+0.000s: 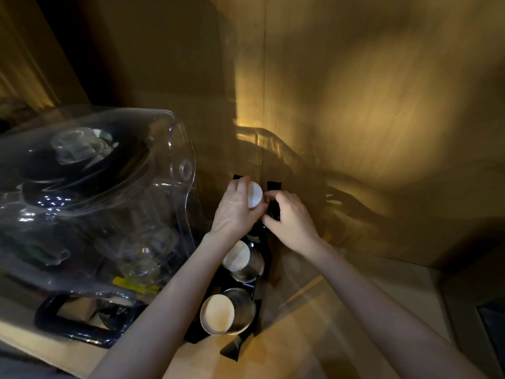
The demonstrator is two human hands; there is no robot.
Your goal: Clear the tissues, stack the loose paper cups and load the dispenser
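Note:
A black cup dispenser with metal tubes stands upright on the wooden counter, in the middle of the view. My left hand grips a white paper cup stack at the dispenser's top opening. My right hand holds the dispenser's black frame at its top right side, fingers curled on it. A second paper cup stack pokes from the middle metal tube. Another cup, open end toward me, sits in the lowest metal tube. No tissues are in view.
A large clear plastic cover over dark dishes and glassware fills the left side, on a black tray with a handle. Wooden walls rise behind and to the right. A dark object sits at the far right edge of the counter.

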